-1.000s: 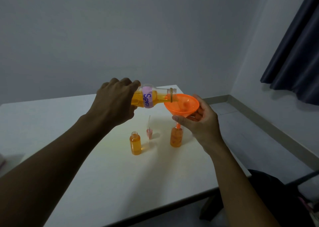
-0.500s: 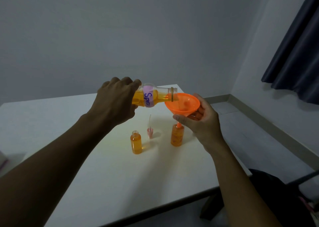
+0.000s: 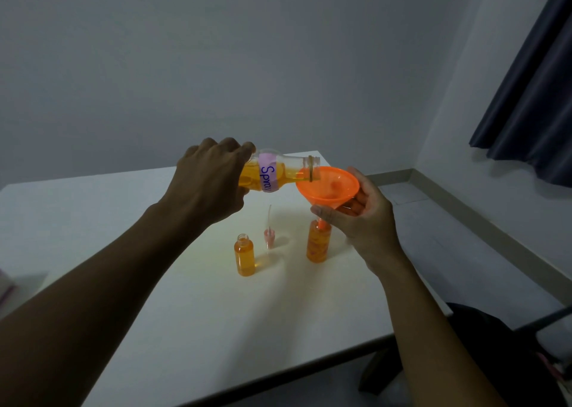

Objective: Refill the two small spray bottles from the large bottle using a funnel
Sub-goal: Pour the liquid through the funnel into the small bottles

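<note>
My left hand (image 3: 210, 177) is wrapped round the base of the large bottle (image 3: 291, 171), fingers curled over the top, and the bottle lies tipped almost flat, mouth pointing right. Orange liquid sits along its lower side up to the neck, and the purple label (image 3: 268, 176) shows handwritten letters. The open mouth hangs just over the left rim of the orange funnel (image 3: 328, 187); I can't tell whether a stream is running. My right hand (image 3: 365, 218) cups the funnel from below, thumb across the front of the cone, fingers curled behind it. The funnel's spout goes down into the neck of the right spray bottle (image 3: 318, 245), which stands upright on the white table (image 3: 185, 314), nearly full of orange. Off to its left the left spray bottle (image 3: 245, 256) stands upright, uncapped, filled to about the shoulder. Between the two, a little further back, a pink pump head (image 3: 269, 238) stands with its thin tube pointing up. A dark curtain (image 3: 532, 81) hangs at the far right
</note>
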